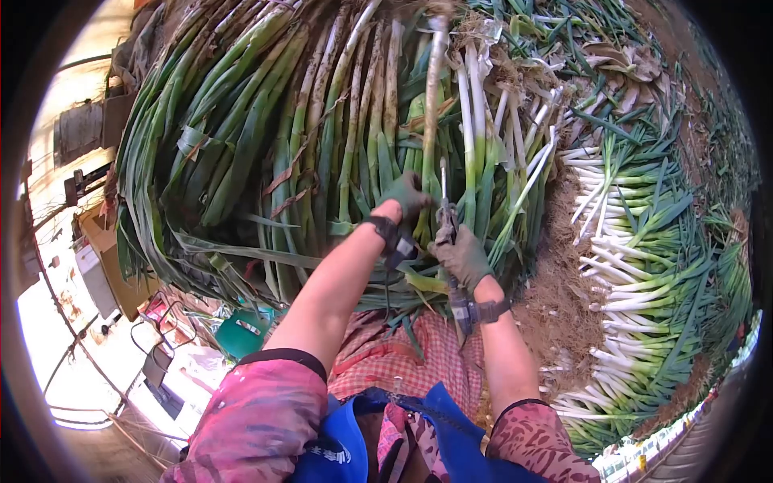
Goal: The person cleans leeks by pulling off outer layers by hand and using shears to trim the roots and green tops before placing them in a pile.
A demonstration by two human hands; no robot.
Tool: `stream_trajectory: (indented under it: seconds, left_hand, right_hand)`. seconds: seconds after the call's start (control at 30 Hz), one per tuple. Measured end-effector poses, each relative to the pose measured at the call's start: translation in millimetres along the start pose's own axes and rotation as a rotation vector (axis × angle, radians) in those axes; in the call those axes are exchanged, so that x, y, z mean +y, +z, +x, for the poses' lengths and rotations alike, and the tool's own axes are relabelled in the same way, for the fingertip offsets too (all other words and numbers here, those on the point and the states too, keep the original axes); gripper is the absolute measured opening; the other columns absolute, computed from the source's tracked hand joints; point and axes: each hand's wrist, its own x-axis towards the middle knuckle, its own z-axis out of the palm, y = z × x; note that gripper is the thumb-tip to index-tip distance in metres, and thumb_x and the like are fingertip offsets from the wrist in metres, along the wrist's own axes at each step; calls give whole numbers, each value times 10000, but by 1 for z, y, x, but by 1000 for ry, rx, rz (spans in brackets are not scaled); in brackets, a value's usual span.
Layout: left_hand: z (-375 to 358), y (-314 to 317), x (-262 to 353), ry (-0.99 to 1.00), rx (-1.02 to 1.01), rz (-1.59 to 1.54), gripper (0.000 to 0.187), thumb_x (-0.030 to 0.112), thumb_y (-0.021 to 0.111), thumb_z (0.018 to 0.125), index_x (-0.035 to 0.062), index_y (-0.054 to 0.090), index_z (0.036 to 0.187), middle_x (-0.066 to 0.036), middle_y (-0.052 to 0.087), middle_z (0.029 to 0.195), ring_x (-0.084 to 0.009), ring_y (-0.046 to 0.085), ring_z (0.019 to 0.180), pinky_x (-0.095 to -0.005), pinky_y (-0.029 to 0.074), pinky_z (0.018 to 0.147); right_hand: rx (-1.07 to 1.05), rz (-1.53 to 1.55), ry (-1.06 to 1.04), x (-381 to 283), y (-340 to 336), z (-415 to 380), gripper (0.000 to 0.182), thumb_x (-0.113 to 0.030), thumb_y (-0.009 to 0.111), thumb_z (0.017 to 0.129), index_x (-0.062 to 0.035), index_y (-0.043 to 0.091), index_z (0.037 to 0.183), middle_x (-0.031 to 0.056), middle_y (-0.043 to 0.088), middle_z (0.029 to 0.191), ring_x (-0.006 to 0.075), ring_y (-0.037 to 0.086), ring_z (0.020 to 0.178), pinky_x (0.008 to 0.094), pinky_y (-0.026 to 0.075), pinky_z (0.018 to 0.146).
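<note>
My left hand [405,196], in a grey-green glove with a dark strap at the wrist, is closed on the green part of one large green onion [431,101]. The stalk stands out lengthwise from the pile, its root end at the top and its lower shaft brownish. My right hand [465,255], gloved too, is shut around an air blow gun [444,187]. The gun's thin nozzle points up beside the onion, and a hose runs back along my right wrist. Unpeeled onions [358,121] with soiled shafts lie left of my hands; cleaner white ones [475,105] lie right.
Rows of cleaned white onions [620,266] line the right side. Loose roots and peelings [555,314] cover the ground between them and me. A checked cloth [411,354] is over my lap. A green container [241,334] and a cardboard box [113,258] stand lower left.
</note>
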Motion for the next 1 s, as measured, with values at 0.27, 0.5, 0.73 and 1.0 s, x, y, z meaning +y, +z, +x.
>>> stream_trajectory:
  seconds: [0.27,0.5,0.73,1.0]
  left_hand:
    - [-43,42,14,-160,162,174,433,385,695,870,123,669,1213,-189,728,1102,-352,698,1036,-432,539,906]
    - [-44,54,24,-233,116,268,485,423,662,876,115,639,1250,-176,719,1158,-369,686,1087,-443,525,955]
    - [-60,42,-29,-11,101,-216,468,364,692,833,46,705,1178,-199,696,1195,-329,707,988,-385,535,898]
    - [-18,39,-52,37,246,-276,481,304,701,899,-25,618,1240,-186,705,1103,-253,684,967,-368,538,870]
  right_hand:
    - [45,-260,172,-11,7,-66,455,-400,617,896,36,609,1028,311,683,935,474,670,934,486,532,790]
    - [57,-393,253,-3,-3,-61,455,-395,611,903,42,596,1030,327,669,954,488,652,954,503,513,814]
    - [66,-345,62,-18,-1,-80,427,-393,599,918,25,596,1001,298,673,884,481,663,887,507,525,768]
    - [-63,-464,105,-28,7,-60,455,-326,724,815,8,537,1061,289,686,969,468,669,952,519,520,815]
